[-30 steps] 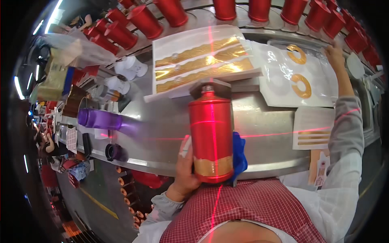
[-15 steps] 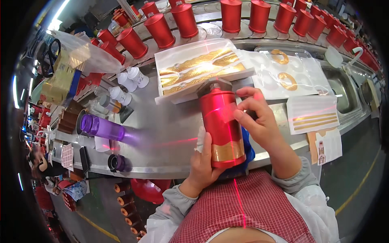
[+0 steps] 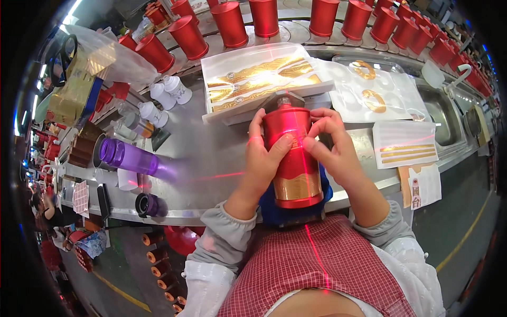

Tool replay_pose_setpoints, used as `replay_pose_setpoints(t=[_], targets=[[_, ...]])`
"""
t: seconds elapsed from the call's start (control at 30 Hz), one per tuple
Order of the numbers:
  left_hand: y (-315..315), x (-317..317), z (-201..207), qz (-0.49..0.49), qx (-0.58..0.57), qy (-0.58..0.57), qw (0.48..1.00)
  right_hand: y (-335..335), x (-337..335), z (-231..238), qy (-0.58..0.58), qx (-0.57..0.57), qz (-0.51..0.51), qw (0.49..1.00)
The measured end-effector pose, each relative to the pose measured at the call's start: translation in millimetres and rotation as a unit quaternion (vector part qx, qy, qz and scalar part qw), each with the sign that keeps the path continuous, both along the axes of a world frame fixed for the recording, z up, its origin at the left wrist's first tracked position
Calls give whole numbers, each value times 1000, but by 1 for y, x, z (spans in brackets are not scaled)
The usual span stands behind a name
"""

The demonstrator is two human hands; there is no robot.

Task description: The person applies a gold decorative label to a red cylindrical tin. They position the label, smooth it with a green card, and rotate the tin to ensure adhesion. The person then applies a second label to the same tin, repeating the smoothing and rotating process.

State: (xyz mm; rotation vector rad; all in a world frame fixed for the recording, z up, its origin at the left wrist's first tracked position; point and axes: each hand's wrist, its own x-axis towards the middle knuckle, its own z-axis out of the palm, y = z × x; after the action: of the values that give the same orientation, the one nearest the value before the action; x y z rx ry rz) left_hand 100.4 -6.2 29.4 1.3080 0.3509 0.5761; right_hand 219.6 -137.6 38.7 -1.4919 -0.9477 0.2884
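A red bottle (image 3: 290, 168) with a gold band round its lower part leans toward me on a blue cloth (image 3: 272, 208) at the bench edge. My left hand (image 3: 264, 156) is closed round its upper left side, thumb pressed flat on the front. On the right side my right hand (image 3: 335, 150) grips it with curled fingers, thumb and forefinger touching the front near the left thumb. A small gold marking shows between the thumbs. Behind the bottle's neck rises a dark angled support (image 3: 296, 99). A red laser line runs down the bottle and onto my checked apron (image 3: 296, 264).
Gold label sheets (image 3: 264, 79) lean on a stand behind the bottle. Right of them lie a sheet with gold rings (image 3: 401, 100), gold strips (image 3: 406, 153) and a sink (image 3: 443, 119). More red bottles (image 3: 229, 24) line the curved conveyor. A purple bottle (image 3: 127, 156) lies at left.
My left hand has moved from the bottle's lower side up to its upper left, its thumb now on the front. The bottle has settled slightly lower, onto the blue cloth; my right hand stays beside it.
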Motion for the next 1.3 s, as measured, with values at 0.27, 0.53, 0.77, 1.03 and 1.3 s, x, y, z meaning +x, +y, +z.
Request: replay_pose_setpoints(t=[0.27,0.53,0.77,1.03,1.3], targets=[[0,-3,3,-28,-83,-32,996,7,9,-2,6,-11,0,1000],[-9,-2,6,-13,-75,-22,997,9,12,-1,0,-27,17,999],[-9,-5,5,-35,-76,-45,995,5,15,1,-5,-39,25,999],[-10,-4,3,-28,-85,-61,994,6,15,-1,10,-16,28,999],[-13,-4,7,-38,-98,-42,994,0,27,10,-78,15,-37,996]])
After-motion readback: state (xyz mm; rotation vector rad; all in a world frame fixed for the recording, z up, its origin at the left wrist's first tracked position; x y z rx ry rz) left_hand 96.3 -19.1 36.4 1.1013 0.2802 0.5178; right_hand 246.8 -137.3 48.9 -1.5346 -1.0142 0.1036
